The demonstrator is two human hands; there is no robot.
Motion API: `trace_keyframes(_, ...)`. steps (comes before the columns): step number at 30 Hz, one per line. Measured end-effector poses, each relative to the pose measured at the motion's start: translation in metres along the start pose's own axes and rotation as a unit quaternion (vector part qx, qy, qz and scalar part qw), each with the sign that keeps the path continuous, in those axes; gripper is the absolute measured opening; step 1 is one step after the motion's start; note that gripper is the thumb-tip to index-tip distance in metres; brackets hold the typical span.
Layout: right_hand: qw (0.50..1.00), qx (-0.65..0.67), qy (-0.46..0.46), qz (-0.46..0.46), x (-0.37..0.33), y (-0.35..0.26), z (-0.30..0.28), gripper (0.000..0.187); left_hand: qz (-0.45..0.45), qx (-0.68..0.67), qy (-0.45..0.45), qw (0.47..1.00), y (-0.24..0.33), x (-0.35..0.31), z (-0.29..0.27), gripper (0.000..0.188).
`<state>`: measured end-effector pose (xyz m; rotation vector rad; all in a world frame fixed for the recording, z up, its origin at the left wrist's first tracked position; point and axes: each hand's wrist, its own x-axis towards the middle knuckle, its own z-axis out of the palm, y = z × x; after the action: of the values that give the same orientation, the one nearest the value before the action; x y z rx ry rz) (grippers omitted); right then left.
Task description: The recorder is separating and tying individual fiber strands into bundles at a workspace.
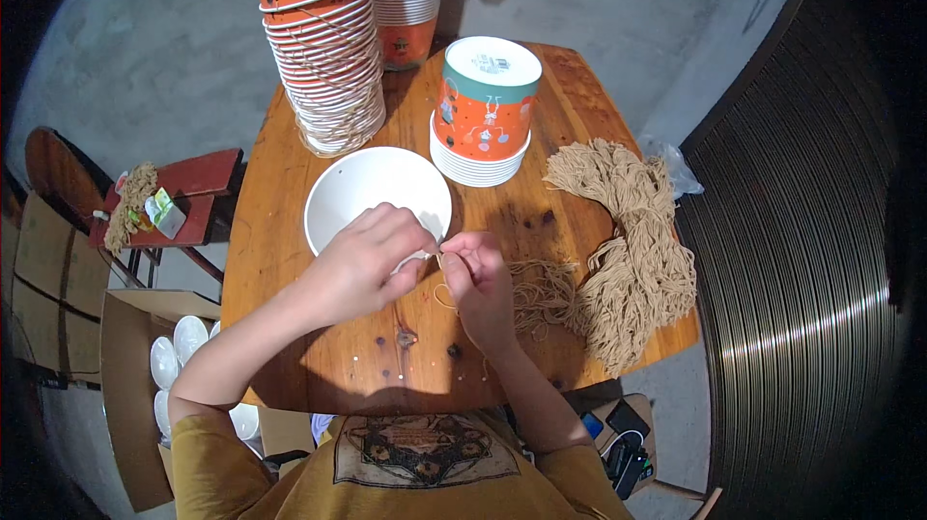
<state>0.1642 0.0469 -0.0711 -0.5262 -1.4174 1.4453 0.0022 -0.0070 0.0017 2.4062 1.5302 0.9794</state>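
Observation:
In front of me a white paper bucket (362, 177) stands on the wooden table, and I look into its pale inside. Both hands meet at its near right rim. My left hand (372, 254) reaches over that rim, its thumb and fingers pinched together on a thin tan string (442, 296). Close beside it, my right hand (478, 283) pinches the same string, which hangs in a small loop below. The exact spot between the fingertips is partly hidden. Right of my right hand lies a loose tangle of tan string (546, 293).
A big bundle of tan string (632, 259) covers the table's right side. Behind the bucket, upside-down orange buckets (488, 124) are nested. Tall bucket stacks (323, 56) rise back left. A cardboard box (130, 404) with white containers stands lower left; a red bench (198, 194) is farther left.

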Motion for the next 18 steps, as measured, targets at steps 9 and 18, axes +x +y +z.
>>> trace_keyframes(9,0.995,0.037,-0.030,0.082,0.0012,-0.0067,0.0009,0.004,-0.033,-0.055,0.000,0.998,-0.0031,0.0043,0.0029,0.012)
trace_keyframes(18,0.992,0.040,-0.022,0.118,0.0047,-0.0043,-0.0014,0.003,-0.049,-0.076,-0.044,0.995,-0.0069,0.0082,0.0024,0.007)
